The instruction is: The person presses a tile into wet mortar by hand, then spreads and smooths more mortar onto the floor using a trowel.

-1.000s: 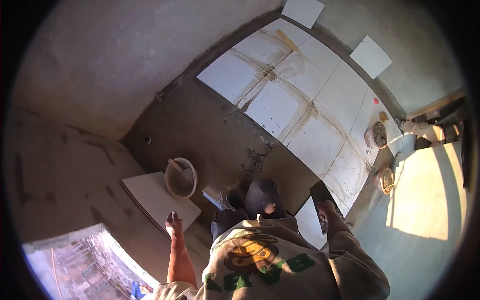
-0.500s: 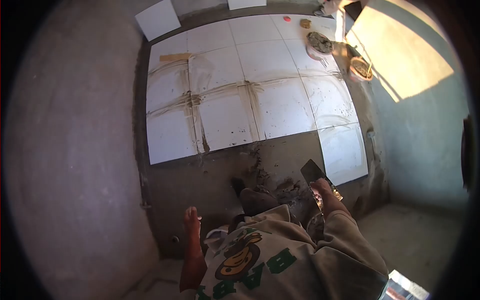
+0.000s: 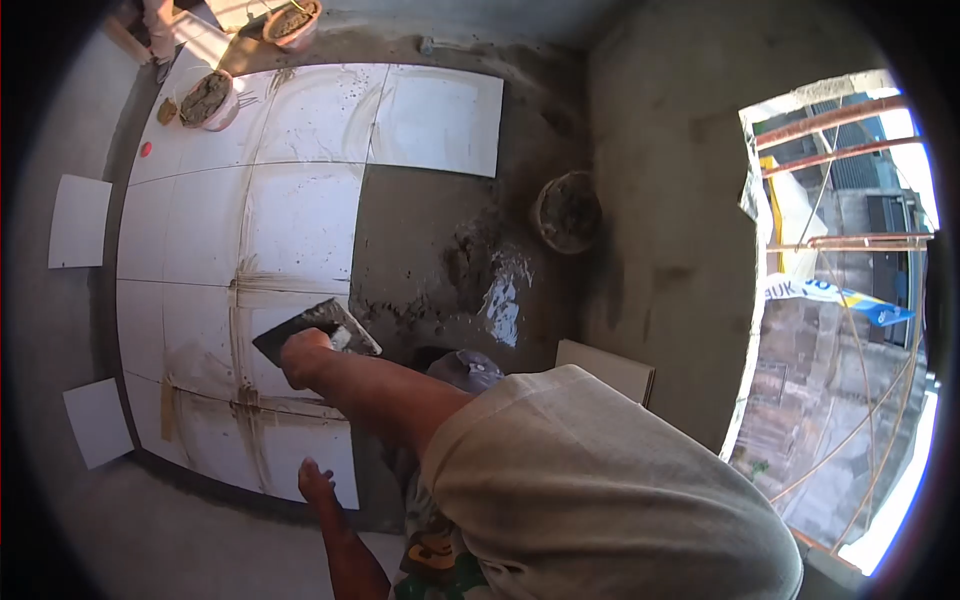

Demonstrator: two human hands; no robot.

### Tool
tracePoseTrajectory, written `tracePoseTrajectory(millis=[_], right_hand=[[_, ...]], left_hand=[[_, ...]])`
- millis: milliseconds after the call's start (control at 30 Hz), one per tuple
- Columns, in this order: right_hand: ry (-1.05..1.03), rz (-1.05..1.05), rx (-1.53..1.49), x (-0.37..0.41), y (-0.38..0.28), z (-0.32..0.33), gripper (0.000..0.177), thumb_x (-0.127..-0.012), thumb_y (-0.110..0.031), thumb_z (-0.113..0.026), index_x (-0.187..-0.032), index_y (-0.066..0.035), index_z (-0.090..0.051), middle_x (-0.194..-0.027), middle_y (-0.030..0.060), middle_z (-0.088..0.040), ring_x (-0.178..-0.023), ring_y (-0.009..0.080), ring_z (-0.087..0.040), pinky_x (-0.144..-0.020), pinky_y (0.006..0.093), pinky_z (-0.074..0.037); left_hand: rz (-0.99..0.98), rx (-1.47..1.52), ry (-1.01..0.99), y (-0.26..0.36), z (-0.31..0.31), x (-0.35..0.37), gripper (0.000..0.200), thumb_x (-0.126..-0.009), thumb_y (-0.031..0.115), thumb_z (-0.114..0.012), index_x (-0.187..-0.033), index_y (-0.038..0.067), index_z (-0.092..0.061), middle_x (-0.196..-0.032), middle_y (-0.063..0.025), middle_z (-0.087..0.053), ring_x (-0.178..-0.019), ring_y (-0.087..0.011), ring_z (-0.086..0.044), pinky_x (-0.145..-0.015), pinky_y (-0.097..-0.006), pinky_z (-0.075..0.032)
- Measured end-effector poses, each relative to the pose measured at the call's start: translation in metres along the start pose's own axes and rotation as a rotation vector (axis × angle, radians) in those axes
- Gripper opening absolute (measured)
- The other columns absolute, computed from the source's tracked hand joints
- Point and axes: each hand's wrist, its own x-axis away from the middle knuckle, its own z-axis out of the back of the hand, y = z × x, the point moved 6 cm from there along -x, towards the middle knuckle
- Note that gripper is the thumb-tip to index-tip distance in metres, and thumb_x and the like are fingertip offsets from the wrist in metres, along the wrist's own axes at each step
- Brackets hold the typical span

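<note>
My right hand (image 3: 305, 357) is closed around the handle of a rectangular plastering trowel (image 3: 278, 338). Its dark, mortar-smeared blade lies over the white floor tiles (image 3: 302, 215), close to their edge along the grey mortar bed (image 3: 410, 230). Lower down, my left hand (image 3: 317, 483) hangs over another white tile, with its thumb apart from loosely bent fingers and nothing visible in it. Brown smears run along the tile joints near both hands.
A bucket (image 3: 568, 212) stands beside the wall, with stacked tiles (image 3: 607, 370) nearer me. A mortar bucket (image 3: 208, 100) and a second container (image 3: 292, 25) sit at the far side. Loose tiles (image 3: 80, 222) lean by the left wall. A window opening (image 3: 830, 300) is at right.
My view has swung round to the right, bringing the window and wall bucket into sight. The trowel, over the mortar bed before, is now over the tiles in my right hand.
</note>
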Motion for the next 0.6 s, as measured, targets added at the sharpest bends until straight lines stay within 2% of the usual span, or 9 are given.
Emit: tracePoseTrajectory(millis=[67,100,133,167,267,333,433,500,600], right_hand=[[0.055,-0.026,-0.144,0.007,-0.018,0.035,0.029,-0.081,-0.020,-0.062,-0.104,-0.006,-0.073,-0.109,0.0156,-0.070,-0.104,0.0279,-0.068,-0.085,0.0396,-0.055],[0.100,-0.091,-0.277,0.002,-0.008,0.039,0.031,-0.082,-0.022,-0.062,-0.105,-0.006,-0.072,-0.111,0.0166,-0.069,-0.106,0.0288,-0.066,-0.087,0.0396,-0.054],[0.139,-0.163,-0.399,0.004,0.013,0.040,0.033,-0.082,-0.024,-0.062,-0.106,-0.005,-0.072,-0.113,0.0175,-0.068,-0.108,0.0297,-0.065,-0.089,0.0396,-0.053],[0.171,-0.179,-0.452,0.015,0.032,0.043,0.037,-0.086,-0.029,-0.058,-0.107,-0.001,-0.068,-0.111,0.0221,-0.067,-0.108,0.0359,-0.063,-0.092,0.0450,-0.051],[0.287,-0.415,-0.470,0.027,0.126,-0.006,0.051,-0.087,-0.040,-0.050,-0.116,0.001,-0.061,-0.113,0.0247,-0.065,-0.111,0.0373,-0.061,-0.096,0.0468,-0.047],[0.313,-0.619,-0.512,0.053,0.180,-0.049,0.053,-0.083,-0.040,-0.051,-0.113,0.002,-0.062,-0.114,0.0264,-0.064,-0.111,0.0387,-0.061,-0.097,0.0466,-0.047],[0.343,-0.766,-0.606,0.081,0.238,-0.112,0.056,-0.083,-0.042,-0.051,-0.111,0.005,-0.063,-0.115,0.0299,-0.062,-0.111,0.0414,-0.060,-0.097,0.0472,-0.046],[0.404,-0.876,-0.640,0.087,0.273,-0.151,0.060,-0.086,-0.046,-0.051,-0.111,0.007,-0.062,-0.114,0.0326,-0.061,-0.111,0.0436,-0.059,-0.097,0.0478,-0.046],[0.505,-1.005,-0.710,0.071,0.343,-0.208,0.063,-0.088,-0.050,-0.052,-0.111,0.008,-0.061,-0.113,0.0341,-0.060,-0.112,0.0454,-0.058,-0.098,0.0484,-0.045]], left_hand=[[-0.120,-0.046,-0.068,0.072,-0.022,-0.019,0.052,-0.096,0.043,-0.051,-0.126,0.001,-0.056,-0.103,-0.0099,-0.062,-0.074,-0.0228,-0.062,-0.063,-0.0334,-0.049],[-0.257,-0.019,-0.104,0.084,-0.031,-0.058,0.052,-0.096,0.042,-0.051,-0.127,0.000,-0.056,-0.103,-0.0099,-0.062,-0.074,-0.0203,-0.061,-0.062,-0.0315,-0.048],[-0.329,-0.029,-0.126,0.113,-0.040,-0.074,0.052,-0.096,0.042,-0.051,-0.126,0.000,-0.057,-0.102,-0.0095,-0.063,-0.073,-0.0188,-0.061,-0.061,-0.0308,-0.047],[-0.387,-0.041,-0.158,0.135,-0.053,-0.079,0.052,-0.096,0.042,-0.052,-0.125,0.000,-0.058,-0.101,-0.0092,-0.063,-0.073,-0.0173,-0.060,-0.060,-0.0301,-0.046],[-0.375,0.013,-0.182,0.182,-0.067,-0.054,0.050,-0.096,0.041,-0.052,-0.124,0.000,-0.058,-0.097,-0.0077,-0.064,-0.070,-0.0150,-0.059,-0.058,-0.0283,-0.046],[-0.366,0.031,-0.221,0.168,-0.077,-0.063,0.049,-0.096,0.040,-0.053,-0.125,0.000,-0.058,-0.096,-0.0073,-0.064,-0.068,-0.0145,-0.059,-0.057,-0.0274,-0.045],[-0.324,-0.016,-0.294,0.144,-0.098,-0.067,0.048,-0.096,0.039,-0.054,-0.124,0.000,-0.059,-0.093,-0.0075,-0.064,-0.064,-0.0143,-0.059,-0.054,-0.0260,-0.045],[-0.275,-0.077,-0.324,0.130,-0.138,-0.064,0.047,-0.096,0.038,-0.054,-0.124,0.000,-0.059,-0.092,-0.0081,-0.065,-0.063,-0.0146,-0.060,-0.054,-0.0256,-0.045],[-0.362,-0.196,-0.424,0.137,-0.216,-0.062,0.048,-0.096,0.039,-0.054,-0.123,0.000,-0.060,-0.093,-0.0097,-0.066,-0.065,-0.0158,-0.063,-0.055,-0.0267,-0.046]])
